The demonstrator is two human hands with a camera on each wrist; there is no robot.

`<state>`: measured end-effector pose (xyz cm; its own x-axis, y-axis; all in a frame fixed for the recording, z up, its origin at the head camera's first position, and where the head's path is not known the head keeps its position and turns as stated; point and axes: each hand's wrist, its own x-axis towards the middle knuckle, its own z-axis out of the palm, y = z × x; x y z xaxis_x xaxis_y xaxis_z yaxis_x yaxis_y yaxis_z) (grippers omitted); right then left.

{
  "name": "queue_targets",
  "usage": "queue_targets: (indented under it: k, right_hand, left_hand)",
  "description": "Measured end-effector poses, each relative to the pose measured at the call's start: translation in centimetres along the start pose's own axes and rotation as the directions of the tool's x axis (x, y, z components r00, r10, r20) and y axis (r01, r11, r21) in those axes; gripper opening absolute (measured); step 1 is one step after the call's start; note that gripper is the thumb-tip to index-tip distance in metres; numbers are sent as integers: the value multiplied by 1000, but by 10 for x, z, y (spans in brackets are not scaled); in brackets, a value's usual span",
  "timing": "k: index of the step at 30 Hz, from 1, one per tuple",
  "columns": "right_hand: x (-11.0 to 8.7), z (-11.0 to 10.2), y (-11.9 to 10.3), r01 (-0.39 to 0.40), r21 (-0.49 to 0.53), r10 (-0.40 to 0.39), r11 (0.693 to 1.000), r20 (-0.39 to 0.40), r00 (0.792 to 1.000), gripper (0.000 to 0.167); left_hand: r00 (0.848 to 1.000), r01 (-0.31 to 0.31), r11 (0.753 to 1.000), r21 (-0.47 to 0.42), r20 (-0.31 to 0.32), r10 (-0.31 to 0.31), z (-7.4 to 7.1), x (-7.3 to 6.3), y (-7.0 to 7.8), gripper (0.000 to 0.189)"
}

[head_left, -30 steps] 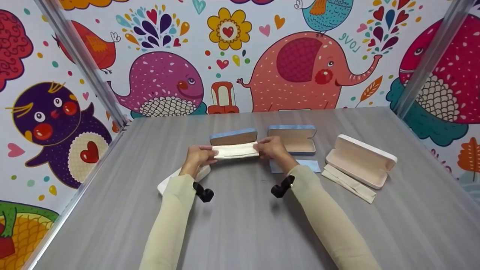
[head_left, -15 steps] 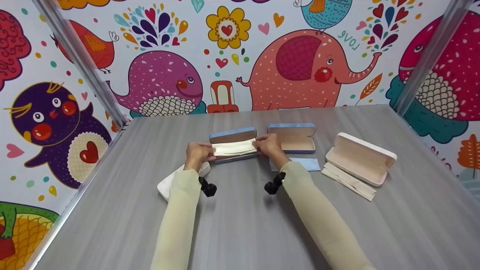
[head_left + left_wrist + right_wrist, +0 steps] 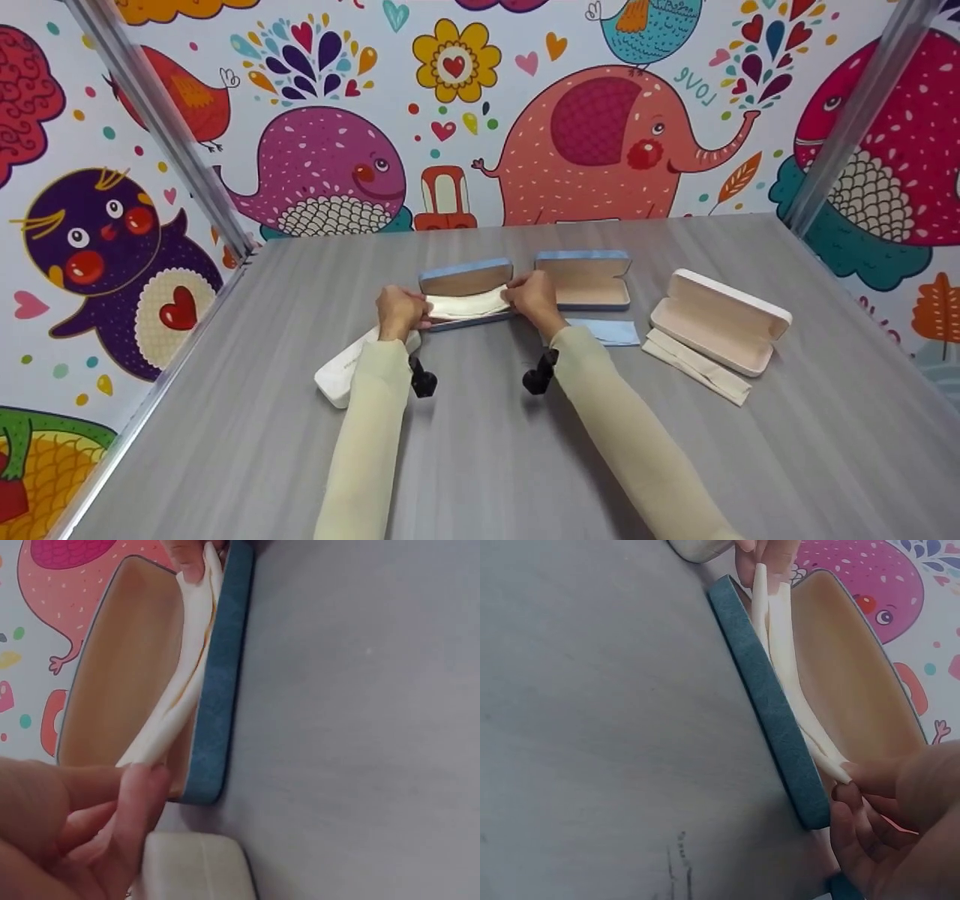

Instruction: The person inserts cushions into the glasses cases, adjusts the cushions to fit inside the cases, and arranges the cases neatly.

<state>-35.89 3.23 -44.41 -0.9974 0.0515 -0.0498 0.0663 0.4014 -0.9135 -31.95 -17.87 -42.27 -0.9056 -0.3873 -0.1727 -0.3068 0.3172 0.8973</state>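
A folded cream cloth [image 3: 466, 305] stretches between both hands, sagging in the middle. It lies partly down inside an open blue glasses case [image 3: 466, 276] with a tan lining. My left hand [image 3: 401, 309] pinches the cloth's left end, and my right hand [image 3: 534, 298] pinches the right end. In the left wrist view the cloth [image 3: 176, 701] curves along behind the front wall of the case [image 3: 217, 697]. Seen from the right wrist, thumb and fingers [image 3: 847, 791] hold the cloth's tip at the case's near corner.
A second open blue case [image 3: 585, 281] stands right of the hands, a light blue cloth [image 3: 611, 331] before it. Farther right are an open white case [image 3: 720, 322] and a folded beige cloth [image 3: 697, 366]. A closed white case [image 3: 341, 375] lies by the left forearm.
Both hands have brought the cream cloth from in front of the blue case to over it and down into its opening. The cloth has gone from flat to sagging.
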Motion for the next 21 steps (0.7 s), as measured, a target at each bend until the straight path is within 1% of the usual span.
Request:
queue_targets:
  k: [2,6,9,12,14,17,19,21]
  right_hand:
    - [0,1,1,13,-4,-13,1000,-11,1000,5]
    - [2,4,2,33,-66,-36,997,-42,998,6]
    - [2,6,3,54,-135,-64,989,-73,995,5]
    - [0,6,3,76,-169,-93,983,-90,992,4]
    - [-1,5,2,87,-177,-105,980,-96,990,4]
    - [-3,3,2,87,-157,-101,984,-83,991,6]
    - [-3,1,1,85,-148,-99,985,-88,991,9]
    - [-4,0,0,82,-129,-95,988,-95,991,13]
  left_hand:
    - [1000,-13,1000,18,-13,13,1,-1,0,17]
    - [998,-39,996,86,-54,44,4,-2,0,17]
    - [995,-52,986,161,-75,65,5,-3,1,17]
    - [994,-56,976,211,-84,75,6,-5,2,12]
    - [993,-61,974,218,-81,80,6,-5,3,8]
    - [994,-67,977,201,-70,83,4,-5,4,6]
    - [994,-75,979,190,-66,89,1,-5,4,10]
    - [992,-83,980,181,-76,99,-2,-5,5,16]
